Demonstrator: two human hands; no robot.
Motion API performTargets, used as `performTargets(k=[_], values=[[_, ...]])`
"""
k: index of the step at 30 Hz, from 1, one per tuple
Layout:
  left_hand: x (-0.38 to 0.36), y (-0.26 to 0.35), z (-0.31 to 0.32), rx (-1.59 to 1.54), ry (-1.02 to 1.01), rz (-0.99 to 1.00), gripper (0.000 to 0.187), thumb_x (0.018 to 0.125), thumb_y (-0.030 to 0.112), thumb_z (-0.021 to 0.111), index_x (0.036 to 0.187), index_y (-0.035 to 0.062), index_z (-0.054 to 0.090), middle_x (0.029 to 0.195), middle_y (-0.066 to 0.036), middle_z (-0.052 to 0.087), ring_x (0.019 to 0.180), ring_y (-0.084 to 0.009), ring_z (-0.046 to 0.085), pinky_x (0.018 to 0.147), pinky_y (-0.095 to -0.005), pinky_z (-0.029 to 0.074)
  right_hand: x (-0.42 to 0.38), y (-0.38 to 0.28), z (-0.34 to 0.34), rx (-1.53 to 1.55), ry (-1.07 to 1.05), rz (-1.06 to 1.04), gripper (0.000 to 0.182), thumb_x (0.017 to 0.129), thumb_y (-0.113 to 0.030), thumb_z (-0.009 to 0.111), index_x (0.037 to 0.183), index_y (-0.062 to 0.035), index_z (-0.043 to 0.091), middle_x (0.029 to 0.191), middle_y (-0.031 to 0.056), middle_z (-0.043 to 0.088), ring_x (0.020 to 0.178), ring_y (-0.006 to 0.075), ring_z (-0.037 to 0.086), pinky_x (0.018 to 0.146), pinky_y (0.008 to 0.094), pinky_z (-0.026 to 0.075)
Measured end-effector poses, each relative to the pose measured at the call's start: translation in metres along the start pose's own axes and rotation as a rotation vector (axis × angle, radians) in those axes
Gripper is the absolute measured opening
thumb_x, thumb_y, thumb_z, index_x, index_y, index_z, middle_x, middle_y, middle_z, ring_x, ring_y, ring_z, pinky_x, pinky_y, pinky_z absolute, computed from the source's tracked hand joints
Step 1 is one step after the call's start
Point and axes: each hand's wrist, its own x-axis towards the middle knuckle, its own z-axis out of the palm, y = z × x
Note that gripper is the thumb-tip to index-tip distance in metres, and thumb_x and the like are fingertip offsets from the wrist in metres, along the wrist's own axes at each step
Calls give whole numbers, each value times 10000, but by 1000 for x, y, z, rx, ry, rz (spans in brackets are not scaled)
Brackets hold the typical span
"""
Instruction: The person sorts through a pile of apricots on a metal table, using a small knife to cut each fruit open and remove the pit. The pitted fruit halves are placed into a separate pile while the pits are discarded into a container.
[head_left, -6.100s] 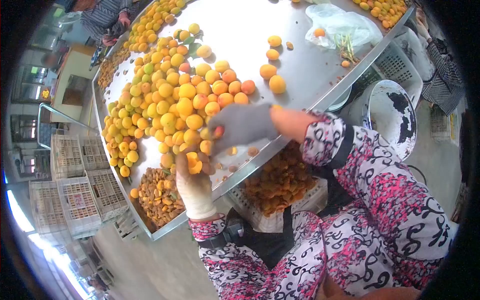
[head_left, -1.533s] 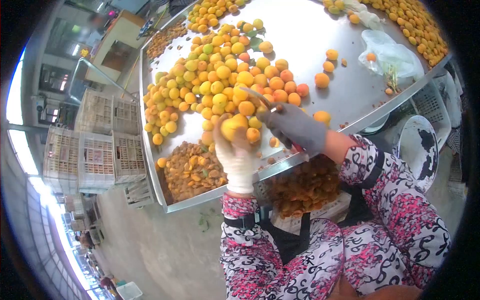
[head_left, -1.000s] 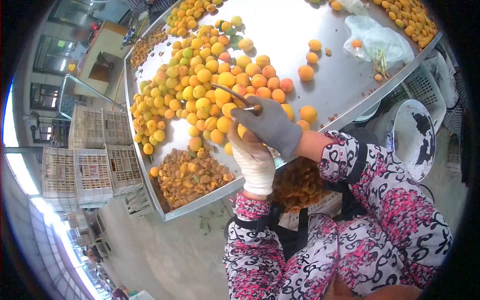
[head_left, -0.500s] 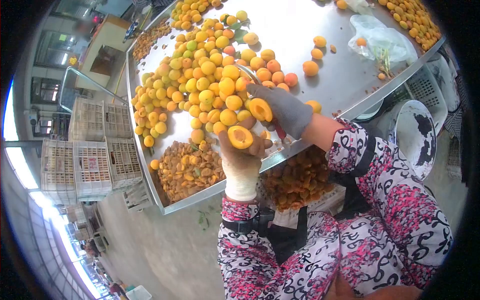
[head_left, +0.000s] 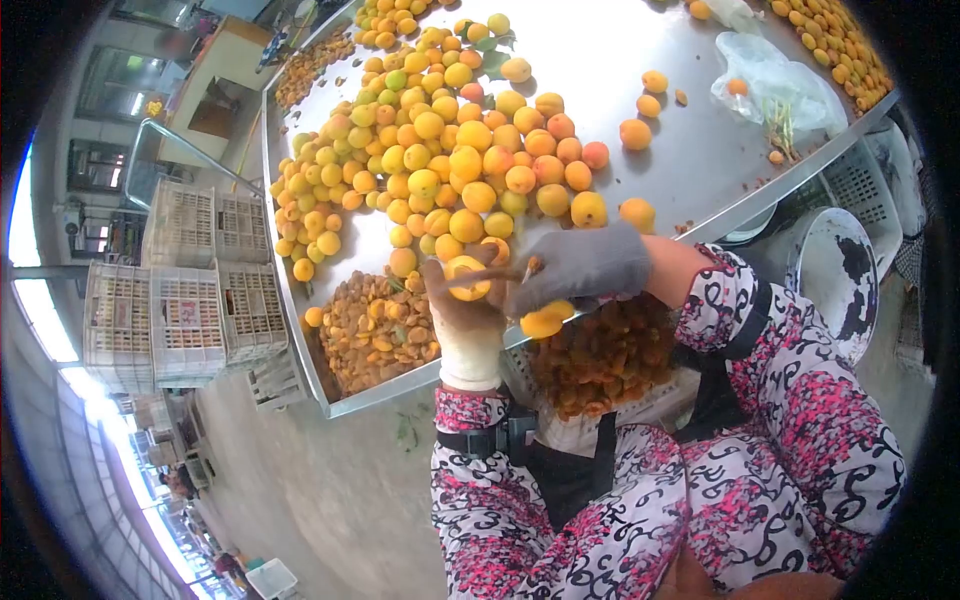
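My left hand [head_left: 468,320], in a white glove with dirty brown fingers, holds a cut apricot half [head_left: 468,278] at the table's near edge. My right hand [head_left: 580,265], in a grey glove, is closed beside it; a thin tool's blade reaches across toward that half, blurred. Under the right fingers is another apricot piece [head_left: 546,318]. Just beyond both hands lies a large heap of whole apricots [head_left: 440,150] on the metal table [head_left: 690,180]. A pile of brownish pits and pieces [head_left: 375,335] sits in the near left corner.
Below the table edge, a crate [head_left: 650,405] holds dark orange apricot pieces [head_left: 600,360]. Stacked plastic crates [head_left: 185,325] stand at the left. A plastic bag [head_left: 775,85] lies on the table's right part, and a stained white basin [head_left: 835,275] is at the right.
My right hand has moved down and nearer the table edge, turning over. The apricot half it held up is now lower, under its fingers. The tool now crosses toward my left hand.
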Motion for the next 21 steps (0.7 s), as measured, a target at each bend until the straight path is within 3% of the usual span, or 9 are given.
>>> performTargets(k=[1,2,4,5,8,11,16,19,21], values=[[4,12,-1,-412,8,-363,618,841,577,472,1099,20,539,1035,-113,586,758,-239,604,729,-361,507,15,16,1,-68,28,-199,464,764,-528,609,792,-66,647,550,4,474,468,90,436,419,240,321],[3,13,-1,-410,7,-370,618,841,577,472,1099,20,539,1035,-113,586,758,-239,604,729,-361,507,24,30,0,-136,58,-397,455,766,-528,609,747,-74,637,529,-2,463,457,86,423,413,243,315],[1,14,2,-726,-350,-480,624,830,580,482,1089,17,553,1017,-124,596,727,-242,602,692,-347,500,1,-4,-3,85,196,-467,422,809,-473,592,698,-65,594,515,-7,446,417,82,390,393,237,296],[-3,16,7,-538,-228,-500,616,825,561,495,1114,19,549,953,-125,606,652,-227,581,626,-324,468,-3,-11,-12,219,232,-456,397,835,-432,576,687,-64,581,519,-12,448,415,78,386,393,232,291],[-2,15,20,-393,-332,-516,578,855,525,448,1128,17,483,723,-81,514,560,-187,452,536,-291,370,6,-15,-20,607,400,-404,347,887,-327,537,684,-48,572,528,-21,460,401,72,383,388,228,285],[-4,8,32,-474,-375,-537,573,828,496,511,1132,12,477,775,-94,518,585,-185,469,552,-297,379,9,-20,-26,848,535,-562,350,875,-320,562,622,-82,516,491,-24,432,383,60,374,369,222,281],[-13,9,48,-501,-386,-599,555,788,487,573,1119,51,480,828,-83,524,606,-183,488,591,-293,390,2,-33,-18,906,683,-535,349,871,-392,558,693,-92,562,538,-28,458,455,56,423,434,176,314],[-13,11,52,-464,-404,-567,551,790,509,565,1105,66,477,825,-75,522,603,-173,487,575,-287,389,5,-34,-12,667,779,-732,365,878,-392,547,667,-94,538,524,-27,448,444,54,411,424,190,305],[-11,5,46,-452,-370,-593,550,800,526,538,1099,68,479,830,-73,526,596,-169,483,552,-278,379,0,-39,-9,798,630,-537,375,890,-362,535,636,-89,498,505,-25,425,435,53,392,418,197,303]])
